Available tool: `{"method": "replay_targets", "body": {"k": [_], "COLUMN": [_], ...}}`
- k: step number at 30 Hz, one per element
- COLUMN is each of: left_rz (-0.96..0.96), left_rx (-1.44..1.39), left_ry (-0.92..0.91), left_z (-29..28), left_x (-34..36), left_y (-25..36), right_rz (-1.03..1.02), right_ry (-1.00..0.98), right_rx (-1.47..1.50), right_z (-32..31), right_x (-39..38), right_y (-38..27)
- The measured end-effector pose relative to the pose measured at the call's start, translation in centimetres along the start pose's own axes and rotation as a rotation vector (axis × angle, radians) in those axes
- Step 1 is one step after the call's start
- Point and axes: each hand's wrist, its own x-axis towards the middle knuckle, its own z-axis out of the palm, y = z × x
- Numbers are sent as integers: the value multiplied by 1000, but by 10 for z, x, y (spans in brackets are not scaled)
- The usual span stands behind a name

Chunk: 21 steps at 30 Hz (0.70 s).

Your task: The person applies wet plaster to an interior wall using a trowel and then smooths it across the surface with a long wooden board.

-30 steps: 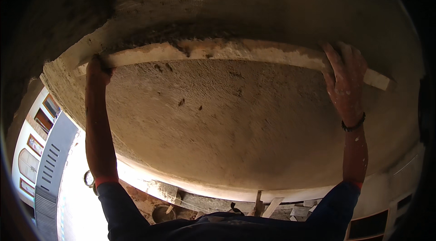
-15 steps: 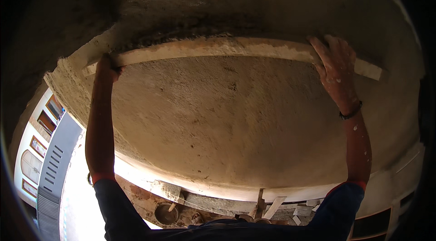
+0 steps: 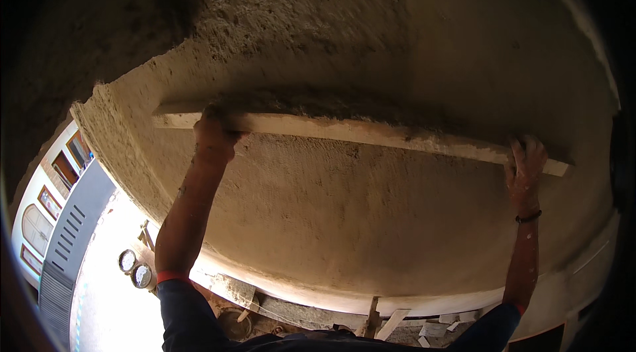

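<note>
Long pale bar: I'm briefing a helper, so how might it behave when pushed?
Probably stiff: the bar shows no clear sag between the left hand and right hand. Likely to drag somewhat: rough, mortar-like material lies along its upper edge.

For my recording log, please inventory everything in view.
board: 1, pale wood, in both hands
wall: 1, brown, most of view
buckets: 2, dark rims, whitish insides, lower left
pan: 1, brown, bottom, left of centre
planks: 2, brown and pale, bottom centre
scraps: several, pale, bottom, right of centre
gate: 1, grey, left
building: 1, white, far left
bracelet: 1, dark, right wrist
sleeves: 2, dark blue, bottom
left hand: 1, shadowed, on board's left part
right hand: 1, pale-flecked, near board's right end
</note>
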Motion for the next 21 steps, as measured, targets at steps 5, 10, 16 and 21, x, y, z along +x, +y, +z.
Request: {"method": "replay_targets", "body": {"k": [5, 10, 16, 21], "left_rz": [-29, -49, -3, -126], "left_rx": [-99, -37, -57, -244], "left_ry": [42, 75, 84, 283], "left_z": [-26, -47, -92, -90], "left_x": [47, 81, 118, 100], "left_y": [62, 96, 119, 128], "right_rz": [-57, -178, -284, -289], "right_ry": [100, 198, 274, 167], "right_rx": [-75, -87, 6, -127], "right_z": [-24, -38, -47, -67], "right_x": [87, 155, 207, 214], "right_y": [-27, -48, -81, -101]}}
